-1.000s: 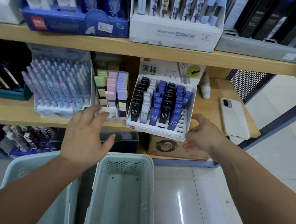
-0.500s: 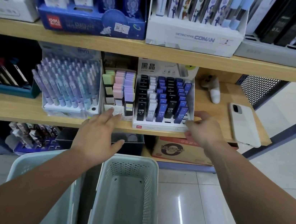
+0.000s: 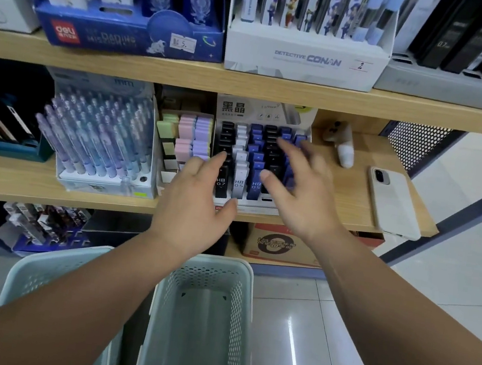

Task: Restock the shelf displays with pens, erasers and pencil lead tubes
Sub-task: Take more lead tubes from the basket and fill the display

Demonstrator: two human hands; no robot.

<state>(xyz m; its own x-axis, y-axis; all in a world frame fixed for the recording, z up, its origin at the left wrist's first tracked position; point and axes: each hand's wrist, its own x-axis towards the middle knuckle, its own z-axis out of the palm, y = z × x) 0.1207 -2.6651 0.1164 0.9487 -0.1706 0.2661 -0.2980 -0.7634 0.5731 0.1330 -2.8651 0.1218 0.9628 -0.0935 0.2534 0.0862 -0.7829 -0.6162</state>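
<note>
A white display of black, white and blue pencil lead tubes stands on the middle shelf. Left of it sit a tray of pastel erasers and a rack of purple pens. My left hand hovers with fingers spread over the display's front left corner and the eraser tray edge. Over the blue and black tubes on the right side, my right hand is blurred, its fingers straight. Neither hand holds anything.
A white phone and a small white-tipped object lie on the shelf to the right. Two pale green baskets stand below my arms. Boxed pens fill the upper shelf. A cardboard box sits on the lower shelf.
Both hands moved up and inward from the display's front corners onto the lead tubes. The display now stands pushed back on the shelf, straighter than one second ago.
</note>
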